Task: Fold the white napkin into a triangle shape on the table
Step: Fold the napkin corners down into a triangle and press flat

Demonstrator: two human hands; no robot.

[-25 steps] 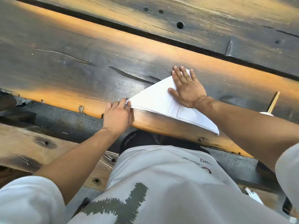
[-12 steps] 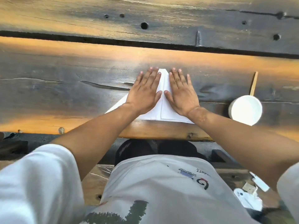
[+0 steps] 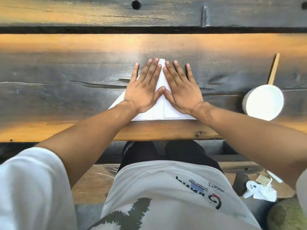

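Both palms pressed flat, fingers straight and spread, nothing gripped. Left hand laid over the left half of the white paper napkin folded into a triangle; right hand laid over the right half. Thumb tips touching at the middle, forming an inverted V, with a narrow white strip showing between the two index fingers. Blunt apex of the triangle poking out just beyond the fingertips, squared off rather than sharp. Long straight base of the triangle lying just behind the wrists, parallel to the near edge of the dark, weathered wooden plank tabletop. Left slanting edge of the napkin running out past the left wrist; right corner hidden under the right forearm. Faint layered edges visible in the paper below the thumbs, thin and crisp, smooth and matte.

Wood beneath rough-grained and cracked, grey-black in the centre, with warm orange bands beyond the fingertips and along the near edge. A dark gap between planks farther beyond the fingers, with round bored holes past it.

Well to the right of the right hand, a round white cup standing on the tabletop, with a pale, slender wooden stick lying just beyond it, slightly slanted.
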